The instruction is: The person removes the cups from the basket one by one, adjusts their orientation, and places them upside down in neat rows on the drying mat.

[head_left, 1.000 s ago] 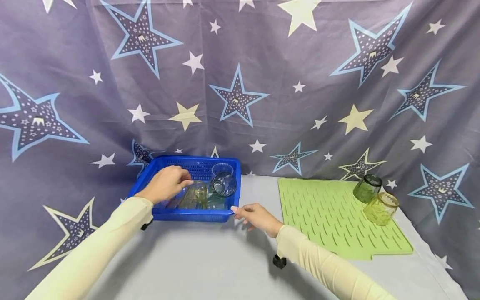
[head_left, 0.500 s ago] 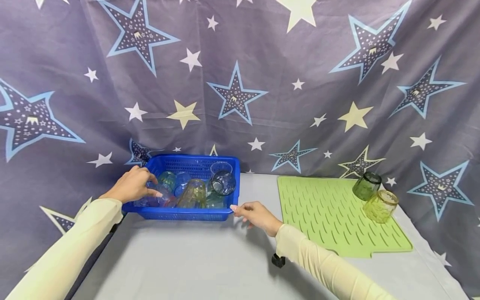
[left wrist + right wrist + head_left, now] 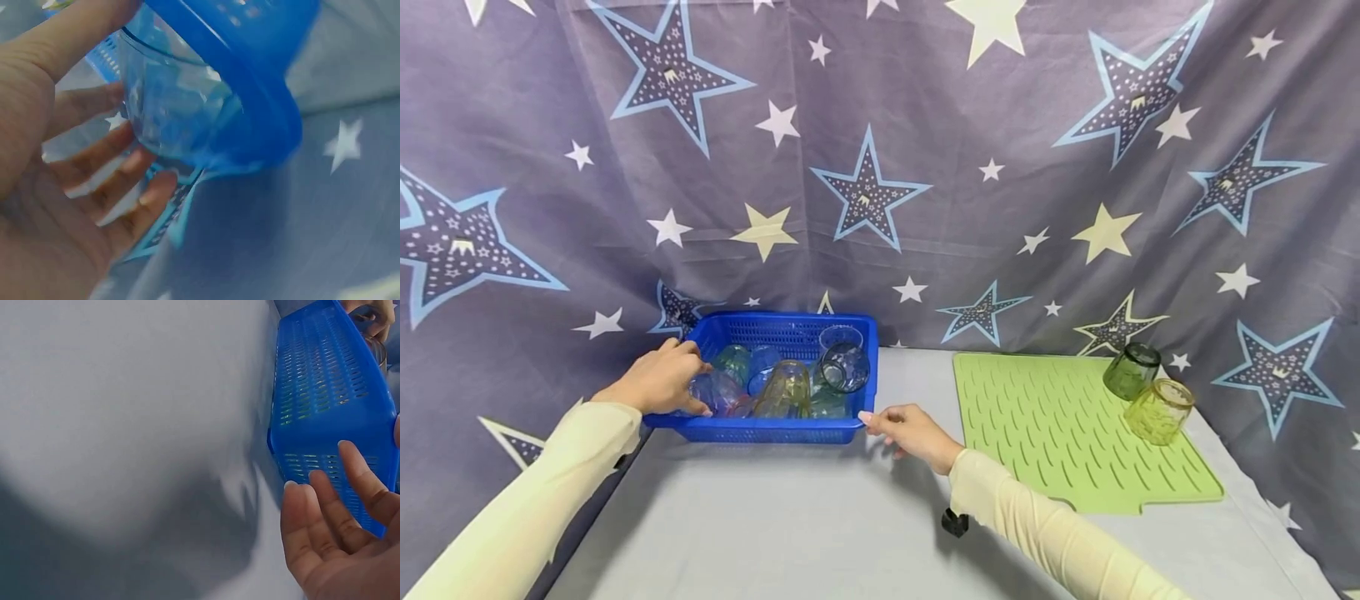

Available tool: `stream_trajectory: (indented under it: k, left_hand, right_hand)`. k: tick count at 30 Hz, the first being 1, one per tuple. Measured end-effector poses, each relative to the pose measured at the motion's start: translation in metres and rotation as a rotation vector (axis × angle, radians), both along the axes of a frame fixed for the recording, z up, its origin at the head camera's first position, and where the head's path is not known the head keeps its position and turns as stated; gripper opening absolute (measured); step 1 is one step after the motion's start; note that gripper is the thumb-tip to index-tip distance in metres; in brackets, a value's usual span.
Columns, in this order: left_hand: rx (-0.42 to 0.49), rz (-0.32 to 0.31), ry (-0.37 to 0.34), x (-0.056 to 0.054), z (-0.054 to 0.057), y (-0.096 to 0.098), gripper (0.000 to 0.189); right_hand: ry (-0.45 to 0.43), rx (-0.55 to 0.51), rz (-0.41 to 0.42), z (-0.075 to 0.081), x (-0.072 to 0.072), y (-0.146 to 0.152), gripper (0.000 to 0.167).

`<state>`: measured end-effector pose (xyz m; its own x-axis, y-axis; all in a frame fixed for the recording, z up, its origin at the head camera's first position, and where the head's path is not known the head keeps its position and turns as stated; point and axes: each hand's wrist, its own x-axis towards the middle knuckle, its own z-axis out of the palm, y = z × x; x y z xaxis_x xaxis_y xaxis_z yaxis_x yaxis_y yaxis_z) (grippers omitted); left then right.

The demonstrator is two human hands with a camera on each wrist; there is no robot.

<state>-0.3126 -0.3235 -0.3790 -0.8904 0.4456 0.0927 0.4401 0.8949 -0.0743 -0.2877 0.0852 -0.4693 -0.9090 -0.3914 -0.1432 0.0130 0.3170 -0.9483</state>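
A blue plastic basket with slotted walls holds several glasses, some clear, some tinted. At its left end my left hand reaches over the rim, fingers spread loosely beside a clear drinking glass. In the left wrist view some fingertips meet or nearly meet that glass's side; no firm grip shows. My right hand pinches the basket's near right corner, thumb at the rim and forefinger on the outer wall; its other fingers hang free. An amber glass and a dark bluish glass lie in the basket.
A light green ribbed drying mat lies to the right on the pale tabletop. Upside down near its far right edge stand a dark green glass and a yellow glass. A star-patterned curtain hangs behind.
My left hand has moved left from above the basket's middle to its left end, then lowered slightly beside the clear glass. The right hand has stayed at the basket's corner.
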Motion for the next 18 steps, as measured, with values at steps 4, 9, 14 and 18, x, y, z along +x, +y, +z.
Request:
stream_trajectory:
  k: [4,9,14,18]
  left_hand:
    - [-0.117,-0.117,0.148,0.001,0.001,0.007,0.041]
    - [-0.139,-0.218,0.309,0.001,0.003,0.018,0.029]
    - [-0.086,-0.183,0.432,0.002,0.006,0.021,0.031]
    - [-0.021,-0.067,0.424,0.004,0.007,0.014,0.027]
  right_hand:
    - [-0.004,0.001,-0.006,0.001,0.001,0.0,0.06]
    - [-0.003,-0.003,-0.009,0.002,0.001,0.001,0.061]
    - [-0.003,0.006,-0.006,0.001,0.002,0.001,0.061]
    - [0.004,0.006,-0.003,0.001,0.002,0.001,0.06]
